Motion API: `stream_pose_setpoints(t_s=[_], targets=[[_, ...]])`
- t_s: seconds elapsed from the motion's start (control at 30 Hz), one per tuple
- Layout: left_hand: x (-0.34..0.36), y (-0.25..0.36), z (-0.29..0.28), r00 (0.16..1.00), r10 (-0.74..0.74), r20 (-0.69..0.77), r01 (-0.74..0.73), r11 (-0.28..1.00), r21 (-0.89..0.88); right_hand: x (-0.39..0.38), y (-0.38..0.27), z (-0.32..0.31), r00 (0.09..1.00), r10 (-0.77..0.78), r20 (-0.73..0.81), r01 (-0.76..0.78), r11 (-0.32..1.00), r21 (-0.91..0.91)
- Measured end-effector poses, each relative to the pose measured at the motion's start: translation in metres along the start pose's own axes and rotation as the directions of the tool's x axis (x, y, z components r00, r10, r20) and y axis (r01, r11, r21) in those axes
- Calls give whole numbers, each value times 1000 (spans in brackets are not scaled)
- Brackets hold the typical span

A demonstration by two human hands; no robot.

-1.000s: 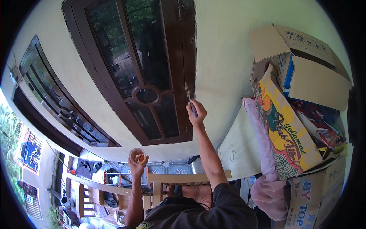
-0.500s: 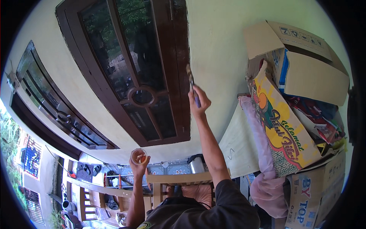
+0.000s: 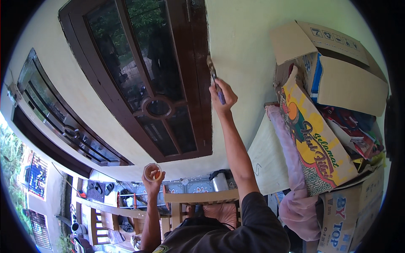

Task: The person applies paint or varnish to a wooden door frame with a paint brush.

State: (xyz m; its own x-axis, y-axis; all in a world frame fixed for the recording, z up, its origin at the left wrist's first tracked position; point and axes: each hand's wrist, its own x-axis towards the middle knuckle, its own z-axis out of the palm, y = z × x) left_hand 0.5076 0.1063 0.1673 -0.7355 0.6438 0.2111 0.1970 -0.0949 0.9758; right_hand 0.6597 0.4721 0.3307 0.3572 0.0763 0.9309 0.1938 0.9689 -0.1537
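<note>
My right hand (image 3: 224,96) is closed around the dark handle of a paintbrush (image 3: 212,69). The bristles are at the right edge of the dark brown window frame (image 3: 201,84), where it borders the pale wall (image 3: 240,55); whether they touch is too fine to tell. Lower and to the left, my left hand (image 3: 154,182) is wrapped round a clear plastic cup (image 3: 152,172). Something orange-brown shows inside or through the cup. The window's dark glass panes reflect foliage.
Open cardboard boxes (image 3: 354,84) and a yellow printed carton (image 3: 312,135) are stacked at the right, with pink cloth (image 3: 297,215) beside them. Below me stands a wooden chair (image 3: 198,196) with an orange-brown cushion. A second window (image 3: 63,114) is on the left wall.
My right hand and the paintbrush have moved up along the frame's right edge. My left hand stays nearly in place with the cup.
</note>
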Motion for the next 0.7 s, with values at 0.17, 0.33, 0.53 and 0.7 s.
stream_pose_setpoints(t_s=[0.17,0.33,0.53,0.7], targets=[[1,1,-1,1000,12,-1,-12,1000,29,48,2,26,997,-71,-43,72,997,19],[-2,7,-2,999,38,-9,-38,998,56,38,0,24,999,-46,-6,46,999,-3],[-6,-2,-11,1000,24,2,-24,998,61,-45,-4,-23,983,112,142,-104,992,-64],[-8,-9,-14,1000,14,3,-14,999,36,-110,-9,-60,950,224,220,-207,973,-98]])
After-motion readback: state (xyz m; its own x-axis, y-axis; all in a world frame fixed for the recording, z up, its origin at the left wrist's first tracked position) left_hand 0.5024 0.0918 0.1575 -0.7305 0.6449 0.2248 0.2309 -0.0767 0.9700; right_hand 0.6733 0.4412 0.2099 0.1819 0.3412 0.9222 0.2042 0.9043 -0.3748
